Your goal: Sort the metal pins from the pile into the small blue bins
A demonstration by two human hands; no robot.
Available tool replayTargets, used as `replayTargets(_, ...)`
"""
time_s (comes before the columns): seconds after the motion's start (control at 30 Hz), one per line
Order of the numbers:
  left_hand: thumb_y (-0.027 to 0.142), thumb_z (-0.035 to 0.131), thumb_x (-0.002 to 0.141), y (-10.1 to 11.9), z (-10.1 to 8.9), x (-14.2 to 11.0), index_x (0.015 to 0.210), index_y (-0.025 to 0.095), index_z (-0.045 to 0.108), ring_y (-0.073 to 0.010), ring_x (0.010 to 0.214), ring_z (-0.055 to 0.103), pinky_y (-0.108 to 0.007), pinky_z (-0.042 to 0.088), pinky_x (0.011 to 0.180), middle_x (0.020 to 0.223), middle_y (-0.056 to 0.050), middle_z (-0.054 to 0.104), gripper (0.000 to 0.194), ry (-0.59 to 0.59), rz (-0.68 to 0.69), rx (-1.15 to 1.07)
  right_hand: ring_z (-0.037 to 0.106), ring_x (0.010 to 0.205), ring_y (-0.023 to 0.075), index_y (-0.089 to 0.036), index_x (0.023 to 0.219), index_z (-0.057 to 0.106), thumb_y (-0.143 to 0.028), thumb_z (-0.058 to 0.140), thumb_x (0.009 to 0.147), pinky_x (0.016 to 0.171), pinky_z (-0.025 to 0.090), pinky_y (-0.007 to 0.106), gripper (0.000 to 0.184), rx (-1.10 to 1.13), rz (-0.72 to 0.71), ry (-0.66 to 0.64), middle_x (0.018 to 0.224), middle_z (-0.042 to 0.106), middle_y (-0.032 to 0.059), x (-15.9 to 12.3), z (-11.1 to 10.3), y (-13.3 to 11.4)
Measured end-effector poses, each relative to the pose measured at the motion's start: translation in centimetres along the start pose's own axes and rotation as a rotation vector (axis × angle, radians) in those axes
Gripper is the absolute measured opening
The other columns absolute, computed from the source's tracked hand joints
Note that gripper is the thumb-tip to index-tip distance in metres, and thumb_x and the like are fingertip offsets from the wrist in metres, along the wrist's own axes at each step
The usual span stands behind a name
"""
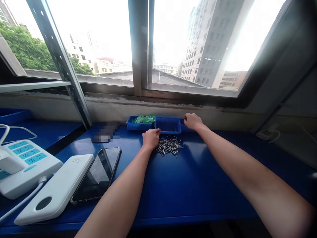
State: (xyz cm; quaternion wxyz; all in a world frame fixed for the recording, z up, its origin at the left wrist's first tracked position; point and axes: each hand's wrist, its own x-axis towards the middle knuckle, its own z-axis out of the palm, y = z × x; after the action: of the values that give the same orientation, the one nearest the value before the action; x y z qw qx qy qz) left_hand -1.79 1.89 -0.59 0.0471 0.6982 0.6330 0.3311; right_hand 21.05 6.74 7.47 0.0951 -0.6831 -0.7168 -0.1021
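My left hand [150, 138] is closed, its fingertips pressed together at the front left corner of a blue bin [168, 132]. Whether it grips the rim or a small piece, I cannot make out. Right below that bin, a pile of thin metal pins or screws [168, 146] lies on the blue table, next to my left hand. A few small pieces show inside the bin. To its right, my right hand [193, 121] has curled fingers over a lower blue surface [186, 127], perhaps another bin. Anything between those fingers is hidden.
Left of the middle bin stands a blue bin [140, 126] with green plastic packets [145, 119]. A phone [99, 175], a white power bank [55, 188] and a power strip [29, 165] lie on the left. A metal shelf post [61, 59] rises before the window.
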Motion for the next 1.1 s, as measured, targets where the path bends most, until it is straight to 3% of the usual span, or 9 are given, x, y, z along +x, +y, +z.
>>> replayTargets(0.1, 0.036, 0.042, 0.091, 0.1, 0.0, 0.0, 0.11, 0.032, 0.068, -0.0229, 0.095, 0.06, -0.033, 0.04, 0.083, 0.1, -0.005, 0.067, 0.033, 0.001, -0.015, -0.006, 0.06, 0.099, 0.0293, -0.02, 0.113, 0.063, -0.032, 0.048, 0.084, 0.077, 0.047, 0.037, 0.035, 0.052, 0.06, -0.083, 0.112, 0.063, 0.014, -0.1, 1.2, 1.9)
replayTargets(0.2, 0.035, 0.041, 0.091, 0.1, 0.0, -0.1, 0.115, 0.032, 0.065, -0.0228, 0.094, 0.06, -0.034, 0.04, 0.085, 0.1, -0.006, 0.065, 0.034, -0.005, -0.014, -0.008, 0.051, 0.113, 0.0267, -0.018, 0.119, 0.06, -0.031, 0.045, 0.086, 0.089, 0.043, 0.035, 0.039, 0.143, -0.117, 0.034, 0.119, 0.062, 0.0108, -1.1, 2.4, 2.1)
replayTargets(0.3, 0.033, 0.041, 0.091, 0.2, 0.1, -0.1, 0.122, 0.032, 0.06, -0.0235, 0.096, 0.059, -0.037, 0.039, 0.087, 0.103, -0.006, 0.063, 0.036, -0.015, -0.011, 0.008, 0.048, 0.114, 0.0248, -0.016, 0.121, 0.058, -0.035, 0.047, 0.086, 0.096, 0.037, 0.035, 0.041, 0.223, -0.325, 0.194, 0.122, 0.06, 0.0099, -2.5, 2.8, 0.7)
replayTargets(0.37, 0.03, 0.041, 0.09, 0.3, 0.2, -0.1, 0.127, 0.032, 0.056, -0.0243, 0.099, 0.059, -0.037, 0.039, 0.089, 0.106, -0.006, 0.062, 0.039, -0.024, -0.02, 0.025, 0.045, 0.117, 0.0277, -0.02, 0.118, 0.061, -0.046, 0.052, 0.084, 0.096, 0.033, 0.04, 0.044, 0.224, -0.466, 0.147, 0.126, 0.058, 0.0086, -3.2, 2.9, -0.4)
replayTargets(0.43, 0.027, 0.042, 0.089, 0.3, 0.3, -0.2, 0.133, 0.031, 0.05, -0.0249, 0.103, 0.057, -0.037, 0.039, 0.09, 0.111, -0.007, 0.06, 0.045, -0.034, -0.03, 0.036, 0.042, 0.119, 0.031, -0.021, 0.113, 0.063, -0.054, 0.052, 0.082, 0.095, 0.031, 0.045, 0.047, 0.186, -0.515, 0.057, 0.126, 0.058, 0.0097, -3.5, 3.1, -1.4)
replayTargets(0.63, 0.025, 0.043, 0.087, 0.5, 0.5, -0.3, 0.142, 0.028, 0.036, -0.0278, 0.112, 0.053, -0.04, 0.037, 0.094, 0.124, -0.01, 0.053, 0.055, -0.064, -0.047, 0.051, 0.039, 0.122, 0.0293, -0.019, 0.114, 0.06, -0.047, 0.037, 0.092, 0.095, 0.03, 0.048, 0.043, 0.141, -0.402, 0.022, 0.127, 0.058, 0.0115, -2.6, 4.9, -2.8)
replayTargets(0.77, 0.026, 0.042, 0.087, 0.4, 0.6, -0.3, 0.144, 0.025, 0.031, -0.0301, 0.118, 0.049, -0.044, 0.036, 0.096, 0.129, -0.013, 0.051, 0.058, -0.073, -0.055, 0.055, 0.033, 0.13, 0.0303, -0.019, 0.117, 0.058, -0.045, 0.03, 0.095, 0.099, 0.027, 0.053, 0.044, 0.088, -0.313, 0.015, 0.143, 0.043, 0.0116, -1.5, 5.7, -3.3)
replayTargets(1.1, 0.028, 0.04, 0.086, 0.4, 0.4, -0.2, 0.141, 0.018, 0.035, -0.0308, 0.128, 0.04, -0.045, 0.034, 0.101, 0.14, -0.014, 0.043, 0.056, -0.101, -0.087, 0.014, 0.029, 0.132, 0.0363, -0.019, 0.131, 0.047, -0.051, 0.027, 0.092, 0.099, 0.029, 0.055, 0.055, 0.075, -0.152, -0.074, 0.151, 0.027, 0.0127, -0.1, 6.1, -4.2)
